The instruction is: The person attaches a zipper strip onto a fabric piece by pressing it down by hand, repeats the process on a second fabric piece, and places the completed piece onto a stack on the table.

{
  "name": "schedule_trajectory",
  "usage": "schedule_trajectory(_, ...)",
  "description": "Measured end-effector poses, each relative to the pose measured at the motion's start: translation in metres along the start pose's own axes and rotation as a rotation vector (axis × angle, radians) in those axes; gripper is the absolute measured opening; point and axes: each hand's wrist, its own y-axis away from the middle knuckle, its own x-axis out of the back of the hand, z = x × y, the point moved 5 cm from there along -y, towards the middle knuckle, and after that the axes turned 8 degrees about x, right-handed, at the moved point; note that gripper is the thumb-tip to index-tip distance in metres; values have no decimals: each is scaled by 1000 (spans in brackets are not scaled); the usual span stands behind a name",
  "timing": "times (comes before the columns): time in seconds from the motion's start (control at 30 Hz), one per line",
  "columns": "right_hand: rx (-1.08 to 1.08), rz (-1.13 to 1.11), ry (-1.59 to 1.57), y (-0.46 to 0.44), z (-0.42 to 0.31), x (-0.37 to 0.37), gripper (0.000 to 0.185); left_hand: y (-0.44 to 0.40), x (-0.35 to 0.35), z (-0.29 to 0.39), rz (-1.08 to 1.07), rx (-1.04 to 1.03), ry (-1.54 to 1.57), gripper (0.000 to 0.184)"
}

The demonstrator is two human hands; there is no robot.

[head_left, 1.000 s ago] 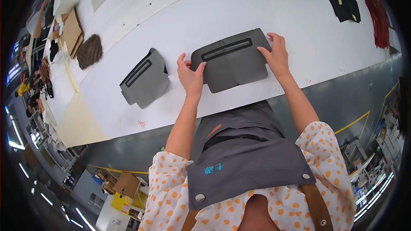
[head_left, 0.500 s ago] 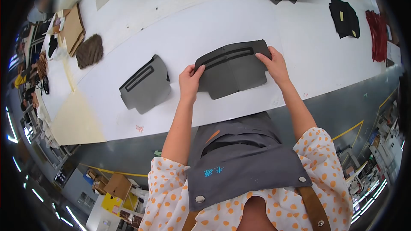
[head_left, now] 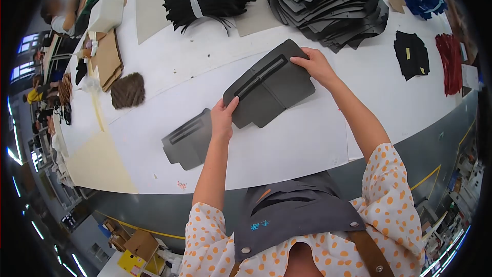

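— White table [head_left: 287, 166] under both hands, big and smooth, with gray floor [head_left: 169, 208] past the near edge. And the left hand [head_left: 222, 123]?

— Pinching the left end of the big gray piece [head_left: 297, 84], thumb on top, other fingers mostly hidden.

— And the right hand [head_left: 316, 66]?

— Pinching the other end, farther from the body than the left hand. Big piece between both hands, on a slant. Hard to tell if touching the table.

— Best way to hold such a thing?

— Soft pinch, most likely. Too much squeezing could leave a bend. Best to pull both ends the same, just a little, and rest both thumbs beside the long slot [head_left: 261, 75], not on it. Watch the middle line [head_left: 275, 96] too, a likely spot for folding.

— Anything near the left hand?

— Small gray piece [head_left: 189, 149], just beside the wrist, lying on the table. Fuzzy brown piece [head_left: 128, 91] farther out to the left.

— And past the right hand?

— Big heap of dark pieces [head_left: 328, 0] beyond the fingers. Red strips [head_left: 449, 64] well off to the right. Far past the left hand, another person [head_left: 59, 15].
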Motion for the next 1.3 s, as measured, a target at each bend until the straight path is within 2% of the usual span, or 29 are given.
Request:
schedule_trajectory(0.07, 87, 14, 121, -22, -16, 4, 32, -6, -5, 8, 20, 2, 41, 32)
schedule_trajectory(0.17, 177, 20, 142, -55, -26, 8, 33, -14, -13, 20, 28, 4, 81, 30)
schedule_trajectory(0.4, 234, -121, 297, -101, -36, -1, 30, -11, -24, 10, 69, 110, 185, 30)
schedule_trajectory(0.5, 263, -171, 475, -110, -43, -11, 30, -7, -27, -6, 82, 144, 117, 27)
schedule_trajectory(0.7, 453, -78, 591, -123, -30, -30, 30, -8, -30, -24, 155, 132, -7, 25)
schedule_trajectory(0.8, 426, -91, 731, -123, -24, -35, 30, -10, -30, -26, 159, 44, -47, 31)
schedule_trajectory(0.9, 660, 72, 795, -107, -36, -37, 31, -8, -29, -25, 168, 19, -160, 36)
schedule_trajectory(1.0, 888, 276, 850, -78, -61, -36, 33, 3, -22, -18, 298, -97, -292, 43)
schedule_trajectory(1.1, 819, 89, 704, -53, -43, -43, 33, 25, -25, 13, 445, -288, -648, 50)
schedule_trajectory(1.2, 706, -54, 688, -23, -16, -52, 33, 19, -29, 19, 357, -374, -746, 57)
schedule_trajectory(1.3, 717, 39, 750, -4, -16, -44, 35, 8, -33, 24, 394, -505, -807, 61)
